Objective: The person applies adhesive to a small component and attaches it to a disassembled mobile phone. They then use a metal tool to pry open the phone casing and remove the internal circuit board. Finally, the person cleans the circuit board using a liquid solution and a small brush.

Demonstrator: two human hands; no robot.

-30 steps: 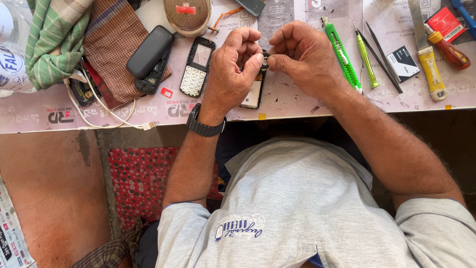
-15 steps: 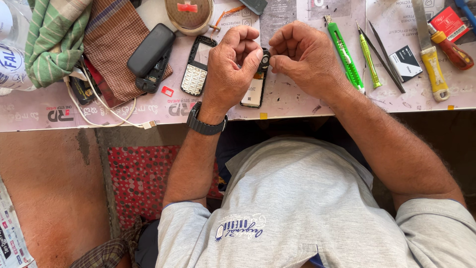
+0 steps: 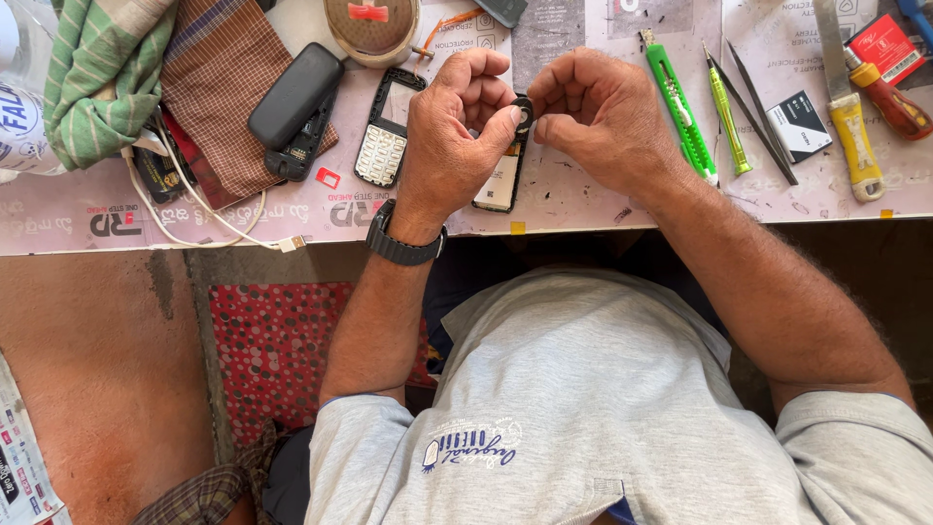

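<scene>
I see both hands meeting near the middle of the paper-covered counter (image 3: pixel 583 209). My left hand (image 3: pixel 457 126) and right hand (image 3: pixel 603 117) each pinch a small dark round part (image 3: pixel 523 112) between thumb and fingertips, grips pressed together on it. It hovers just above an opened black phone body (image 3: pixel 501 180). A grey keypad frame (image 3: pixel 384 146) lies just left; green screwdrivers (image 3: pixel 680 107) lie right. In my judgement, steady fingertips keep the part from slipping.

A small dark round part (image 3: pixel 523 113), pinched upright just above an opened phone body (image 3: pixel 500 180) lying flat
</scene>
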